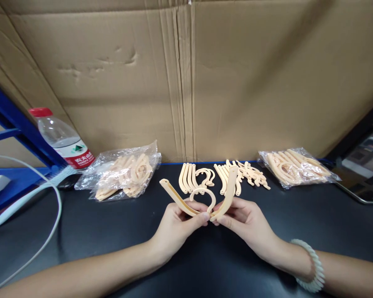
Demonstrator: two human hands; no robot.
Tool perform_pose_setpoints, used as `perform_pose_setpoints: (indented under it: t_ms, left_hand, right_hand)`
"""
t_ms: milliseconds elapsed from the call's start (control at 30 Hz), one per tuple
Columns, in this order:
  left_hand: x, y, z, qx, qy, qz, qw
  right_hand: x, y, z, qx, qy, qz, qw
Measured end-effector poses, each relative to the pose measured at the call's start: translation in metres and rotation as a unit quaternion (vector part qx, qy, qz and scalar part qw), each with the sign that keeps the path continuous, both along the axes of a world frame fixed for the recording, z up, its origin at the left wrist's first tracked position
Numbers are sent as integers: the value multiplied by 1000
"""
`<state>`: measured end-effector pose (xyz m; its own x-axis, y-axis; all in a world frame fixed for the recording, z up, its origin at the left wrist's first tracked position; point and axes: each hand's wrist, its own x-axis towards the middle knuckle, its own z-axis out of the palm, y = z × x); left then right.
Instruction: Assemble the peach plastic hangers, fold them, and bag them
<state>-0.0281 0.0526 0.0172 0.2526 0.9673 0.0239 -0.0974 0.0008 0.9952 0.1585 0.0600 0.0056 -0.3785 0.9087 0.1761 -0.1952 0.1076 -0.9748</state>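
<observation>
Over the black tabletop, my left hand (175, 227) pinches a curved beige plastic hanger arm (175, 196) near its inner end. A beige hanger hook (212, 198) rises between the two hands, its base at my left thumb. My right hand (251, 225) is closed on a second hanger arm (230, 192), which slants up to the right. All three pieces meet at the fingertips; whether they are joined there is hidden. Just behind lie rows of loose hanger arms (187, 178), several hooks (211, 177) and small beige connector pieces (255, 175).
Clear plastic bags of beige parts lie at the left (127, 174) and the right (298, 165). A red-capped water bottle (64, 138), a white cable (57, 223) and a blue frame (9, 120) are at left. Cardboard (251, 82) walls the back.
</observation>
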Motion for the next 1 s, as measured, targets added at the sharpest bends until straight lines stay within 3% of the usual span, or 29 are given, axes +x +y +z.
perform_pose_setpoints:
  t_ms: [333,600,833,900,1000]
  left_hand:
    - [1,3,-3,-38,-10,36,999]
    - [-5,5,0,-57,-6,74,996]
    - [-29,18,4,-49,-6,141,989]
    - [-40,20,2,-29,41,115,992]
    - [-54,20,-2,62,199,5,978]
  right_hand:
    - [1,6,-3,-8,-18,-4,1000]
    - [11,12,1,-19,48,-136,989]
    - [50,22,-5,-21,4,-145,989]
    - [68,20,-9,-2,-59,-121,991]
    - [87,18,-11,31,-152,-98,983]
